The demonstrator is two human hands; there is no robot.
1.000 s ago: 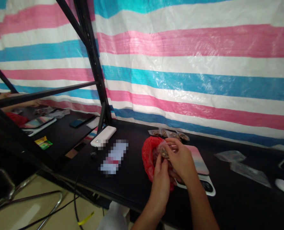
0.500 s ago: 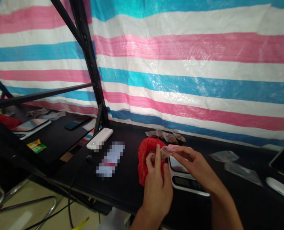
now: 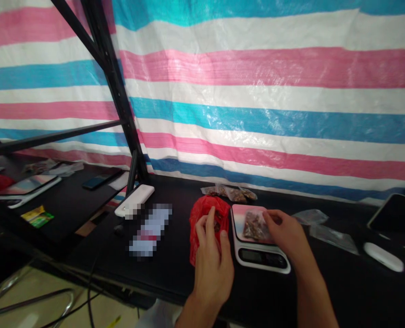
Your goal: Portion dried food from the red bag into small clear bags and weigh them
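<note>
My right hand [image 3: 284, 232] pinches the edge of a small clear plastic bag [image 3: 255, 224] with brown dried pieces in it. That bag rests on the plate of a white digital scale [image 3: 236, 246]. To the left of the scale is an opened red plastic bag [image 3: 196, 223] holding dark pieces that show only in part. Over its mouth is my left hand [image 3: 214, 264], fingers apart, with nothing visible in them. Whether its fingertips touch the contents, I cannot tell.
Several filled small bags [image 3: 234, 193] lie behind the red bag. Flat clear bags [image 3: 332, 238], a white oval case [image 3: 383, 257] and a dark-screened device [image 3: 395, 218] are on the right. A white power bank [image 3: 135, 200] lies left, near a black metal frame [image 3: 115, 91].
My right hand has lowered the small bag from beside the red bag onto the scale. My left hand has come away from the small bag and stays over the red one.
</note>
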